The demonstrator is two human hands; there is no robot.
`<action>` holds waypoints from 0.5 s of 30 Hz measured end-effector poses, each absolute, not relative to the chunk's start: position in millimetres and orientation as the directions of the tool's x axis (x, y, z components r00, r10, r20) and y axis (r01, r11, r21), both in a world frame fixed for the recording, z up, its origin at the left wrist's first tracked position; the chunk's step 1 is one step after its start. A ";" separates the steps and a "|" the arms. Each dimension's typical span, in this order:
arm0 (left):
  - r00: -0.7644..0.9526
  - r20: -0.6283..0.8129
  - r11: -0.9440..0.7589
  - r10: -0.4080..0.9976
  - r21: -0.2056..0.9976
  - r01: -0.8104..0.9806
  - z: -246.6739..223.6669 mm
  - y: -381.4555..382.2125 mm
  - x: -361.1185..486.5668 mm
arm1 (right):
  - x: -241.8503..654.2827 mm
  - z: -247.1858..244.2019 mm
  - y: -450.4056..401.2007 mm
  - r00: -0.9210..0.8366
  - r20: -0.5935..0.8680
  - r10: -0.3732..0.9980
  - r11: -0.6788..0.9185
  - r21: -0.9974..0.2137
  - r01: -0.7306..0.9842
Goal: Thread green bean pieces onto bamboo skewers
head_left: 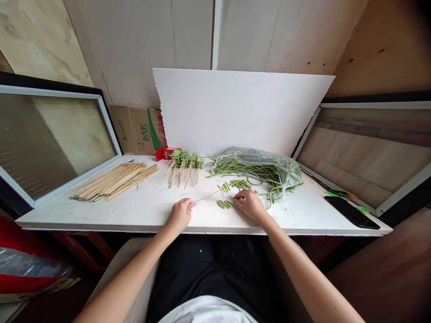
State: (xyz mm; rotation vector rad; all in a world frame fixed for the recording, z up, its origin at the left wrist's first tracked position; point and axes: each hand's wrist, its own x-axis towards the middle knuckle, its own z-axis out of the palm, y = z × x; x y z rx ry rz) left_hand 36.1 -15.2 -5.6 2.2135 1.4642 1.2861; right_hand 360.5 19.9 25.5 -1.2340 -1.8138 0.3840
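My left hand (180, 214) pinches the lower end of a thin bamboo skewer (208, 196), which points right. Short green bean pieces (224, 188) are threaded side by side at its far end. The fingers of my right hand (249, 204) are closed on a short cut bean piece (231, 198), partly hidden by the fingertips. Just left of that hand lies a small row of loose cut pieces (225, 204). Behind it rests a finished-looking bean skewer (240, 184). Long uncut green beans (249, 169) spill from a clear plastic bag (290, 169) beyond.
Bare bamboo skewers (114, 180) lie in a pile at left. Several bean-loaded skewers (186, 160) are stacked beside a red packet (164, 154). A black phone (352, 211) and scissors (332, 188) are at right. A white board (242, 112) and cardboard box (138, 130) stand behind.
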 end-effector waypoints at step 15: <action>0.160 0.563 -0.516 0.811 0.557 0.651 -5.4 -16.6 36.2 | 384.5 20.4 34.0 0.016 0.107 0.994 0.108 -0.969 -0.224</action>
